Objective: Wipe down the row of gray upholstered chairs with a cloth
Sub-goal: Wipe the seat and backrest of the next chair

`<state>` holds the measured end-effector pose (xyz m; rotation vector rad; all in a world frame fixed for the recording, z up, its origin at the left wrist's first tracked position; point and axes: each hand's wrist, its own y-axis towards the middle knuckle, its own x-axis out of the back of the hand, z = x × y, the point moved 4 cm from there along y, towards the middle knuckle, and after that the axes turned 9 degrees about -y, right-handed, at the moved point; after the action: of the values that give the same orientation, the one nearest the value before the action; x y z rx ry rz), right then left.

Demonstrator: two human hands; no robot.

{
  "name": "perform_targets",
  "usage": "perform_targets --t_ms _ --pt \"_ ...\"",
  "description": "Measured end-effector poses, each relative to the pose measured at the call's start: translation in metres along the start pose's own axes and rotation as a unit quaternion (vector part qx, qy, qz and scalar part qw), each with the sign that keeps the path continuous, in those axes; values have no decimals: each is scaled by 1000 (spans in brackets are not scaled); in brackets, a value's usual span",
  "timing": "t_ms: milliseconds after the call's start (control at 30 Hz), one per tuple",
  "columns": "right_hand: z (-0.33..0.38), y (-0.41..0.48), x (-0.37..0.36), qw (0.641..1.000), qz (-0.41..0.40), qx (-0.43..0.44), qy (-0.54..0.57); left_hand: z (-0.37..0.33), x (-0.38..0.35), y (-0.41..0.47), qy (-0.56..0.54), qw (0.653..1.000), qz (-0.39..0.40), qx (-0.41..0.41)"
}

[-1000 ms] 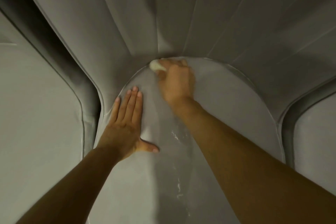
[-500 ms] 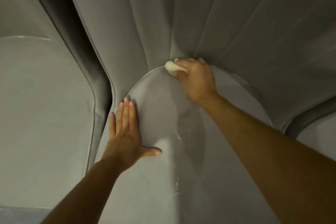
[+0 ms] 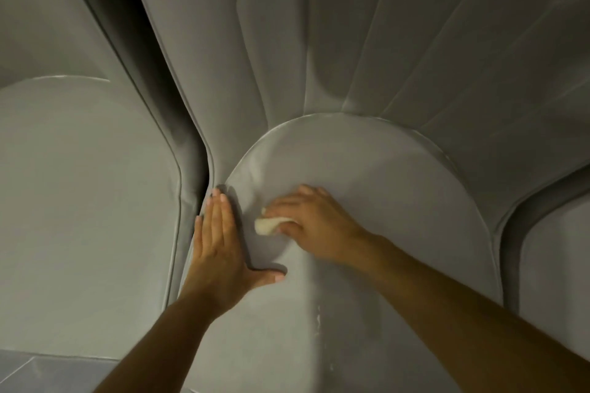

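The right hand (image 3: 316, 226), gripping a wadded cloth (image 3: 269, 225), has slid down the rounded gray seat (image 3: 399, 201) — left hand (image 3: 220, 249) pressed flat.

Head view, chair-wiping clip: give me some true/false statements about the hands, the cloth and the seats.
1. The right hand presses a small pale crumpled cloth onto the rounded gray seat cushion. True.
2. The left hand is curled into a fist. False: it lies flat, fingers straight, at the cushion's left edge.
3. The cloth sits in the seam under the channelled gray backrest. False: it is on the seat surface, near the left hand.
4. A neighbouring gray chair seat shows at left. True.
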<state>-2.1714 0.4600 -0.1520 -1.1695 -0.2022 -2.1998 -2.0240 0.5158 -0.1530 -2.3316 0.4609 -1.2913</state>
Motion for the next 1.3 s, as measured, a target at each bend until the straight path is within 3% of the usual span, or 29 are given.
perform_targets --t_ms 67,133,200,267,467,600,733,800,900,1033,1200,1300 --pt "-12 -8 16 999 -24 -22 39 -6 -3 1 30 998 33 -45" --pt "-40 -9 43 986 -121 -104 55 -10 -14 0 44 994 65 -78" --pt "-75 -12 61 965 -184 -187 0 -12 -25 -1 73 990 82 -92" --pt "-89 -17 52 953 -190 -232 -47 -6 -34 0 124 983 77 -110" --pt "-14 -78 -28 977 -145 -151 -40 -3 -32 -10 103 984 92 -115" --pt "-1 -87 -18 988 -122 -95 -13 3 -35 -27 140 974 150 -100" --pt "-44 -79 24 954 -207 -206 -72 5 -39 -31 168 968 171 -80" --pt "-55 -81 15 941 -205 -253 -90 5 -40 -29 171 968 161 -86" --pt "-21 -96 -29 951 -187 -223 -99 5 -39 -30 170 970 146 -91" --pt "25 -122 -48 961 -200 -190 -13 -3 -37 -35 183 966 163 -87" --pt "-37 -113 27 890 -337 -307 -5 -22 -27 -18 161 968 171 -91" --pt "-88 -103 59 876 -319 -362 13 -24 -32 -9 168 969 165 -81"
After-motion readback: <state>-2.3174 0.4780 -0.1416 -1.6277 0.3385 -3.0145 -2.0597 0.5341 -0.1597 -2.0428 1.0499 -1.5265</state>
